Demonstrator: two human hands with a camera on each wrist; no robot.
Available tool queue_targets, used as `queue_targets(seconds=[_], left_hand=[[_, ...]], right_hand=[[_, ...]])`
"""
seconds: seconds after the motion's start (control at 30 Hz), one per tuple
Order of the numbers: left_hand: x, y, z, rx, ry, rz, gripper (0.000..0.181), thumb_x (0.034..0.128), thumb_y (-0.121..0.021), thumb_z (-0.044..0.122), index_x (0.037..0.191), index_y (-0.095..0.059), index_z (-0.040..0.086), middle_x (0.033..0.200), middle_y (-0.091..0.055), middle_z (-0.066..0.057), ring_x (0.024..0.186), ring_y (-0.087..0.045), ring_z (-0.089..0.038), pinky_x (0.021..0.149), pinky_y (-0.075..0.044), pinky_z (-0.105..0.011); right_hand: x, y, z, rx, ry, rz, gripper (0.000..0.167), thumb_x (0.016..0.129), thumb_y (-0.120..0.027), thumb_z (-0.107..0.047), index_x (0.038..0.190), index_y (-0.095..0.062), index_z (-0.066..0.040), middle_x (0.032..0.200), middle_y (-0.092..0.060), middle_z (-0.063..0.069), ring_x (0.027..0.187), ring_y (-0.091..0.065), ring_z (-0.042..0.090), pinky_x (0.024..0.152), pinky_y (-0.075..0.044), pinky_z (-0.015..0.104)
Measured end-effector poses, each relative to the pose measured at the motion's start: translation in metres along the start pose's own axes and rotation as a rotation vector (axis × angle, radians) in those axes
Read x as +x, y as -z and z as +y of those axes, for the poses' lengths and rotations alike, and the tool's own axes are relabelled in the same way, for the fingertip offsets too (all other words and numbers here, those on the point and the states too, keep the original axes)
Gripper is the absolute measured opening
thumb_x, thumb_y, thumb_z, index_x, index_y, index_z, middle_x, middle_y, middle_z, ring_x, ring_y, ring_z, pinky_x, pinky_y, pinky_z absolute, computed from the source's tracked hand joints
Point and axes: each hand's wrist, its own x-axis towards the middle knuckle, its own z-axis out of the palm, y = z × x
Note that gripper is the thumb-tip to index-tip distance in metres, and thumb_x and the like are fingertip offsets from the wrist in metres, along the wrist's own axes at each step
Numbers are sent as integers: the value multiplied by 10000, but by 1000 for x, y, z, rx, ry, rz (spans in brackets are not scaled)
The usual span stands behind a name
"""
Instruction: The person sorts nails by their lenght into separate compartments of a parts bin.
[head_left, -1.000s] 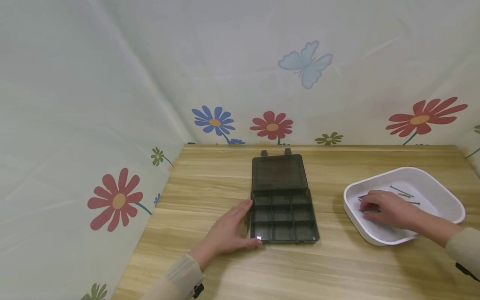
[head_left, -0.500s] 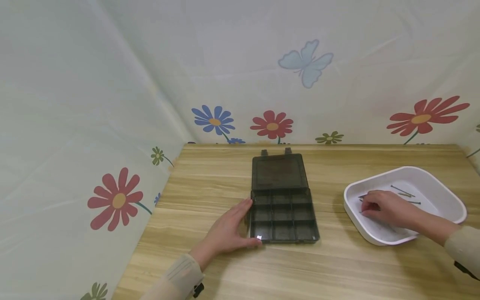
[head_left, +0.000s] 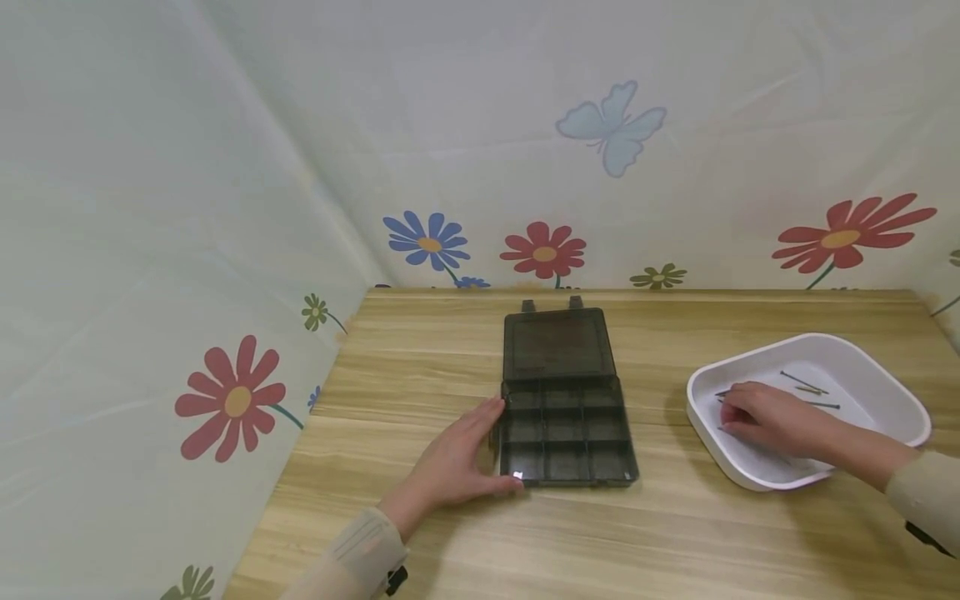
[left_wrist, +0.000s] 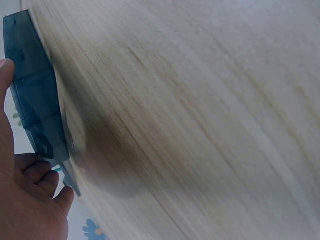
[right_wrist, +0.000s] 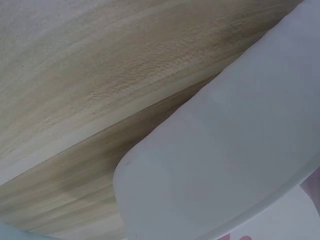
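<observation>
A dark translucent compartment box lies on the table, its lid folded back. Against its left side and front left corner rests my left hand, fingers extended and thumb at the front edge. The left wrist view shows the same hand beside the bluish wall of the box. Inside the white tray, my right hand pinches what looks like a thin nail; only its tip shows past the fingers. Several nails lie in the tray, some partly hidden behind that hand.
The wooden table backs onto a flower-printed curtain, with another stretch along the left. In the right wrist view, the tray's outer wall fills the lower right, and the right hand is out of sight there.
The right thumb and fingertips have drawn together inside the tray, covering most of the nail that showed between them a second ago. The left hand and the box have stayed put.
</observation>
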Motion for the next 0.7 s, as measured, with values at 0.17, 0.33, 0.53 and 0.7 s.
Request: queue_targets(seconds=[0.17,0.33,0.53,0.7], left_hand=[[0,0,0,3,-2,0,1228,810,-776,772,1707,-257,114,1775,-239,-35,1629,-232,-228,1310,-262,-504],[0,-1,-1,10,-1,2,1236,799,-782,777,1706,-263,117,1772,-244,-35,1628,-240,-234,1305,-275,-504],[0,-2,-1,11,-23,20,1229,798,-797,759,1695,-288,91,1759,-280,-79,1619,-269,-271,1299,-290,-515],[1,-1,-1,17,-30,26,1232,802,-792,763,1694,-285,81,1759,-284,-75,1619,-270,-258,1305,-282,-487]], right_hand=[[0,-1,1,-17,15,13,278,863,-855,-24,854,-649,-211,849,-520,-194,779,-435,-67,627,-462,245],[1,2,1,-41,53,84,296,835,-876,-11,859,-655,-206,853,-529,-209,786,-439,-67,622,-457,244],[7,17,-5,-62,17,127,316,816,-890,0,869,-658,-209,857,-539,-218,797,-455,-70,627,-474,237],[15,34,-13,-74,20,157,324,807,-888,19,893,-667,-201,869,-556,-204,801,-500,-70,632,-511,244]])
